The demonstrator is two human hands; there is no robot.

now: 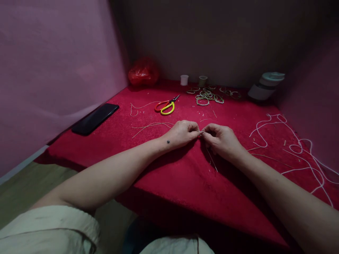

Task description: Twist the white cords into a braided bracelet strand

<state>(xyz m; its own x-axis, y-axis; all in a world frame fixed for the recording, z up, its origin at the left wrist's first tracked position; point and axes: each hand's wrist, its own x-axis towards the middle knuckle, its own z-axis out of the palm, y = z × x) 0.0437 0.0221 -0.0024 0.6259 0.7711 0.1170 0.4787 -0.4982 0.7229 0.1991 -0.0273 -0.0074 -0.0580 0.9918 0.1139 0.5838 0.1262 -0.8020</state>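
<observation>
My left hand (184,133) and my right hand (221,141) meet fingertip to fingertip over the red cloth. Both pinch a thin pale cord (201,132), of which only a short stretch shows between them. Loose cord ends (152,125) trail out to the left behind my left wrist. Another thin end (212,160) hangs down below my right hand onto the cloth. Beyond my left hand lie scissors (167,106) with one red and one yellow handle. How the cord is looped or knotted inside my fingers is hidden.
Several braided cord rings (208,96) lie at the back, near a white spool (184,80) and an olive spool (202,81). A red plastic bag (143,73) sits back left, a phone (95,119) left. White cord (300,145) sprawls right, below a lidded cup (266,86).
</observation>
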